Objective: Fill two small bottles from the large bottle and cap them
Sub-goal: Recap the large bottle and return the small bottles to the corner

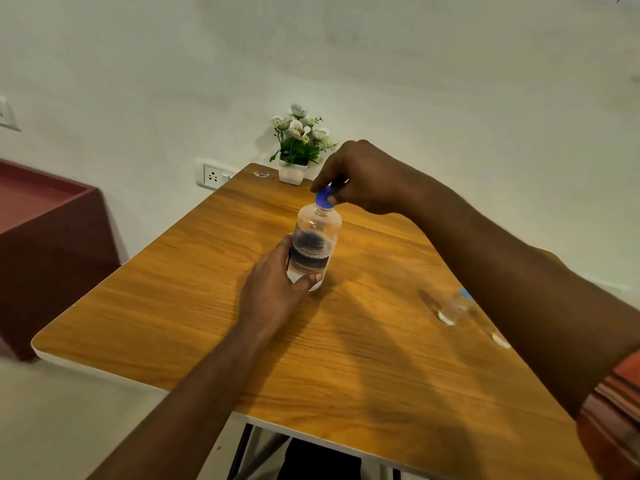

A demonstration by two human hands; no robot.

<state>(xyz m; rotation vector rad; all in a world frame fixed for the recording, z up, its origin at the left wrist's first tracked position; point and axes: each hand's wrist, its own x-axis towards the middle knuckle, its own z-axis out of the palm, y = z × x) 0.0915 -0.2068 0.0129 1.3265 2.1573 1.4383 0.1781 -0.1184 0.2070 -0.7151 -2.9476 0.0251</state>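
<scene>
One large bottle (313, 247) stands close to upright near the middle of the table (173, 289), its long axis running from the base up to the blue cap (325, 197). Clear liquid seems to be held in it, though the label band is blurred. The lower body is wrapped by the left hand (277, 282), with the thumb laid across the front near the base and the fingers curled round the far side. Whether the base is fully seated on the wood cannot be told.

The cap is pinched from above by the fingertips of the right hand (363, 178), which is arched over the neck, so the grip lies directly on the bottle's axis. A twist about that axis is judged to be the step in hand. Whether the cap is seated on its threads or already loose cannot be told.

Two small bottles (453, 308) are set well apart from the large one, off to its right near the table's right edge, blurred and partly hidden by the right forearm. A blue cap appears to be on one of them. They lie nearer the right arm, so any pour would have to be carried rightward.

Beyond the bottle, a potted flower (294, 171) is placed at the table's far edge against the wall.
</scene>
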